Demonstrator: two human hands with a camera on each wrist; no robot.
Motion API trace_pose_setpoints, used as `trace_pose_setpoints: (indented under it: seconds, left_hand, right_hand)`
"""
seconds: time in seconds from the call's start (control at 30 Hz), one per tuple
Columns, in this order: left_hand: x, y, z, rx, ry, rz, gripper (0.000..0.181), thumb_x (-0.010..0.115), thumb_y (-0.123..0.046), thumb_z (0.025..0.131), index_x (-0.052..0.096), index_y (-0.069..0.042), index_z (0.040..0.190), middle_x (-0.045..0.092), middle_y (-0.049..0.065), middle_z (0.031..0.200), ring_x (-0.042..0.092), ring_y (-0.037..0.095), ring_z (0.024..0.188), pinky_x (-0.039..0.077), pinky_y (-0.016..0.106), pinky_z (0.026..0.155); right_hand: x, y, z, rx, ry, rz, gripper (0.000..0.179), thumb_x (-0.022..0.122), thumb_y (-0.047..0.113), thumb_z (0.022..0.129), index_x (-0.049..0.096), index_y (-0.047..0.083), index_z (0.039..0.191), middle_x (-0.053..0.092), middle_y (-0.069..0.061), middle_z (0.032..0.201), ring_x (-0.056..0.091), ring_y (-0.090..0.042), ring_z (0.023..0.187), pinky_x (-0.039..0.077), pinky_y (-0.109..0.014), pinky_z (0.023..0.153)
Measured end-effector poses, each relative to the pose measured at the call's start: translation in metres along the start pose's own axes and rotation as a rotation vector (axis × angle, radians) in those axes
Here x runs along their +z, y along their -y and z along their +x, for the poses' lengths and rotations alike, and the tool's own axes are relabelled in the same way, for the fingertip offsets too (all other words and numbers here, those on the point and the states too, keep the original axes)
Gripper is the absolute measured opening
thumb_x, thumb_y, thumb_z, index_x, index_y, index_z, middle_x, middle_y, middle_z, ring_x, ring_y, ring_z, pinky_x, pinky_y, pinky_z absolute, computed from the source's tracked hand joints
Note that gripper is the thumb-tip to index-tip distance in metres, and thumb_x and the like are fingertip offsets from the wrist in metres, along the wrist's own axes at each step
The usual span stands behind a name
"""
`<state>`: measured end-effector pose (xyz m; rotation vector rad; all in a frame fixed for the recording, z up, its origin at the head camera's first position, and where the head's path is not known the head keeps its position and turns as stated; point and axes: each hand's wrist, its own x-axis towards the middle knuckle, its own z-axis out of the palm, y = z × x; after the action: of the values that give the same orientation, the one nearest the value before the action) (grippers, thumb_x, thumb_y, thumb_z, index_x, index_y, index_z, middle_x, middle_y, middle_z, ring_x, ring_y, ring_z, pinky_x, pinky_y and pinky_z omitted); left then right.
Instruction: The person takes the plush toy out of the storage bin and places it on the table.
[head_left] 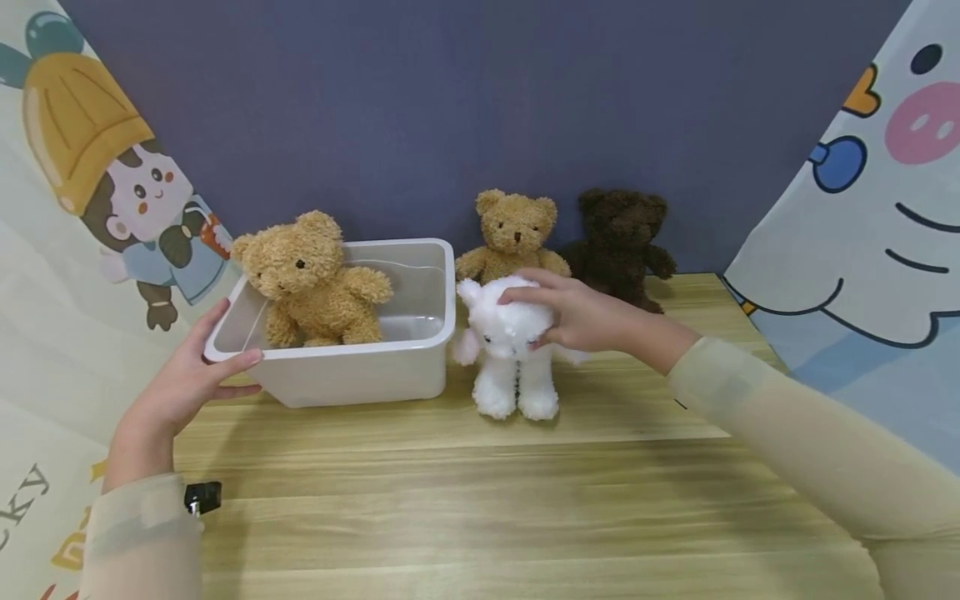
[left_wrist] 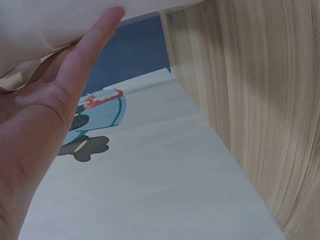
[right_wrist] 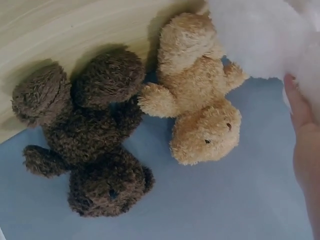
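My right hand grips a white plush animal by its head, fingers over the top and thumb at the side. The toy is upright beside the bin, its pale pink ear hanging down; I cannot tell whether its feet touch the table. In the right wrist view the white fur fills the top right corner. At the bin's front left corner, my left hand holds the white plastic bin between thumb and fingers. A tan teddy bear sits inside the bin, leaning left.
Behind the white toy sits another tan teddy bear, partly hidden. A dark brown teddy bear sits to its right against the blue-grey back wall. Printed cartoon sheets flank the wooden table.
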<state>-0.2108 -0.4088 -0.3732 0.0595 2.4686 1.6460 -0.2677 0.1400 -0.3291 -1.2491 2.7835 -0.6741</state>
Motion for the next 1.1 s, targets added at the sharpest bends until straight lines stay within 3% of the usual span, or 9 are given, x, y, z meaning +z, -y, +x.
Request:
trace_pose_setpoints:
  seconds: [0.2,0.6,0.83,1.1]
  left_hand:
    - [-0.001,0.001,0.000,0.010,-0.004,-0.017,0.102,0.065,-0.019,0.107,-0.011,-0.040,0.170,0.008,0.029,0.163,0.059,-0.003,0.107,0.071,0.043,0.085]
    - [-0.002,0.003,0.001,0.006,-0.007,-0.033,0.102,0.066,-0.018,0.107,-0.010,-0.042,0.170,0.003,0.033,0.165,0.058,-0.004,0.107,0.071,0.040,0.081]
    - [-0.002,0.002,0.000,0.015,-0.005,-0.043,0.102,0.066,-0.018,0.107,-0.010,-0.041,0.170,0.004,0.031,0.164,0.058,-0.003,0.107,0.071,0.042,0.083]
    - [-0.001,0.001,0.000,0.002,-0.009,-0.006,0.101,0.065,-0.019,0.107,-0.011,-0.041,0.170,0.007,0.027,0.163,0.056,0.000,0.109,0.071,0.040,0.082]
  right_hand:
    - [0.009,-0.008,0.000,-0.053,-0.007,-0.028,0.066,0.088,0.008,0.088,0.061,0.019,0.147,0.038,-0.021,0.167,0.051,-0.044,0.146,0.061,-0.054,0.109]
    - [0.024,-0.024,0.005,-0.046,0.006,-0.052,0.064,0.082,0.004,0.092,0.055,0.014,0.149,0.033,-0.021,0.168,0.050,-0.044,0.146,0.058,-0.056,0.113]
    - [0.032,-0.031,0.019,0.037,0.019,0.021,0.068,0.080,0.000,0.092,0.051,0.015,0.151,0.033,-0.018,0.169,0.050,-0.042,0.147,0.057,-0.057,0.114]
    - [0.037,-0.055,0.026,0.213,-0.002,0.173,0.073,0.082,0.008,0.094,0.046,0.017,0.157,0.031,-0.012,0.172,0.037,-0.039,0.156,0.047,-0.062,0.122]
